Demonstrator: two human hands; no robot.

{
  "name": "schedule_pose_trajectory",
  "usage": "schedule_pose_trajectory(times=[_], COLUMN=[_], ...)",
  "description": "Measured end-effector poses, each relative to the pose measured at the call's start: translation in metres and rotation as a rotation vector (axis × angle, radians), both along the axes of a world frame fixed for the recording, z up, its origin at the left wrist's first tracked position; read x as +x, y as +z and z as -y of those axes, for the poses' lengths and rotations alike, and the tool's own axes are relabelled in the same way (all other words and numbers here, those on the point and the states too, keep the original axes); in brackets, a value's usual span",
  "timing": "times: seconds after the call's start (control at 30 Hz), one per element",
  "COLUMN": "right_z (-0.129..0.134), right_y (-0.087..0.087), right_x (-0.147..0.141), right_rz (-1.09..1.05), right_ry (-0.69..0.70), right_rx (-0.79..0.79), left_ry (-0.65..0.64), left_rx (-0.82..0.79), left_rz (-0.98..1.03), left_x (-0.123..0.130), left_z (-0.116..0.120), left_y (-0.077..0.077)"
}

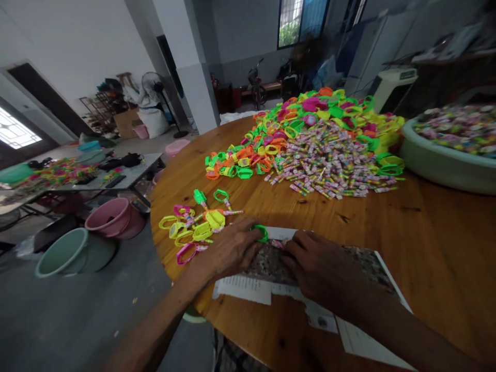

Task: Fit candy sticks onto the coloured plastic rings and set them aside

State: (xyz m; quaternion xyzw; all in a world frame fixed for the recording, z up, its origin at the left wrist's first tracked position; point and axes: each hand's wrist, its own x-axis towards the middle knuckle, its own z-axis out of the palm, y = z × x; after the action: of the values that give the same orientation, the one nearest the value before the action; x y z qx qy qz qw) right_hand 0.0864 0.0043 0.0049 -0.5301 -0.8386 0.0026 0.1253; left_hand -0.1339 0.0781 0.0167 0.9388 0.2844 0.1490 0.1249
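My left hand [237, 247] is closed on a green plastic band [262, 233], whose loop shows past the fingertips. Just right of it, my right hand [315, 261] pinches a small wrapped candy piece [277, 244]. Both hands are over a dark speckled slab [271, 264] with paper sheets [244, 289] under it. Left of my left hand lie several yellow, pink and green bands [202, 231], some joined to wrapped sticks. Beyond the hands is a heap of wrapped candy sticks [329, 160], with a pile of coloured bands [259, 152] behind and left of it.
A pale green basin [445, 165] full of small wrapped pieces stands at the right of the round wooden table [182, 178]. On the floor at left are a pink bucket [116, 219] and a green bucket [75, 253]. Another table [141, 173] with coloured items stands behind them.
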Motion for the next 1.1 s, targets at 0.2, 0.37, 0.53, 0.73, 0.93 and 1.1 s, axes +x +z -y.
schedule_pose_trajectory(times=[0.2,0.37,0.53,0.73,0.93,1.1], right_z=[-0.002,-0.006,-0.009,-0.008,-0.007,-0.004], right_y=[-0.009,-0.012,-0.016,-0.017,-0.015,-0.014], right_x=[-0.003,-0.008,-0.011,-0.010,-0.012,-0.016], right_rz=[-0.092,-0.260,-0.264,-0.182,-0.104,0.003], right_ry=[0.050,0.077,0.087,0.120,0.112,0.097], right_rx=[0.073,0.051,0.096,0.106,0.042,0.085], left_ry=[0.026,0.047,0.061,0.062,0.135,0.396], left_rx=[0.074,0.091,0.094,0.067,-0.027,-0.152], left_rz=[0.100,0.127,0.157,0.198,0.229,0.167], left_x=[-0.002,0.000,0.000,0.000,-0.001,0.016], left_z=[0.008,0.009,0.009,0.010,0.014,0.012], left_y=[-0.009,-0.012,-0.015,-0.017,-0.021,-0.011])
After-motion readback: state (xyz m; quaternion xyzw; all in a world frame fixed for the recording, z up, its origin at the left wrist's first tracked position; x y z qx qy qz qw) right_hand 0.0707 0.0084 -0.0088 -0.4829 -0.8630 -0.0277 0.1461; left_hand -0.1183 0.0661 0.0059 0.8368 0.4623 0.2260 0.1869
